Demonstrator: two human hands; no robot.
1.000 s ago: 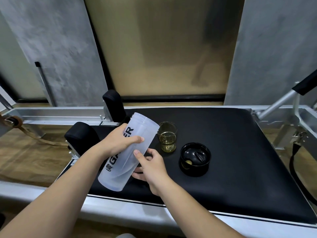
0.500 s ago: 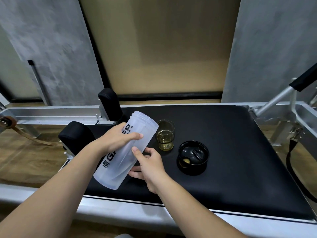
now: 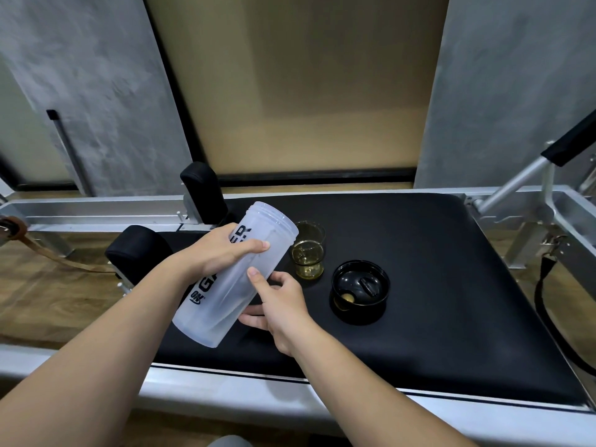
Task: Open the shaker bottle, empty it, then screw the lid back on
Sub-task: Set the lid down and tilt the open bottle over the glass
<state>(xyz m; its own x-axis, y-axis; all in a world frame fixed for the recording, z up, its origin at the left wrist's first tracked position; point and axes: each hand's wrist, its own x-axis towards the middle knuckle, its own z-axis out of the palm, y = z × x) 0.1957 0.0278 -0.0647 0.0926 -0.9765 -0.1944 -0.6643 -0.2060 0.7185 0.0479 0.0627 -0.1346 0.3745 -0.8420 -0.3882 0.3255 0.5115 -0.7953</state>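
- While the lidless shaker bottle (image 3: 238, 272) is held tilted at centre-left of the frame, its open threaded mouth points toward the upper right and its base toward the lower left, clear of the black pad (image 3: 435, 285) below.
- The left hand (image 3: 222, 250) enters from the lower left and is wrapped around the bottle's upper half, thumb across the near side; it partly covers the black lettering on the translucent wall.
- The right hand (image 3: 280, 301) enters from the lower centre and lies against the bottle's lower right side; the thumb tip touches the wall and the fingers curl loosely beneath. Whether it truly grips the bottle cannot be told.
- No liquid is visible inside the bottle.
- A small glass (image 3: 309, 251) holding yellowish liquid stands upright on the pad just right of the bottle's mouth; contact between the two cannot be judged.
- The black lid (image 3: 359, 290) rests upside down on the pad at frame centre, right of the glass and apart from it, with a little yellowish liquid inside.
- A metal frame (image 3: 96, 211) borders the pad; two black padded rests (image 3: 203, 188) stand at its left, behind the bottle.
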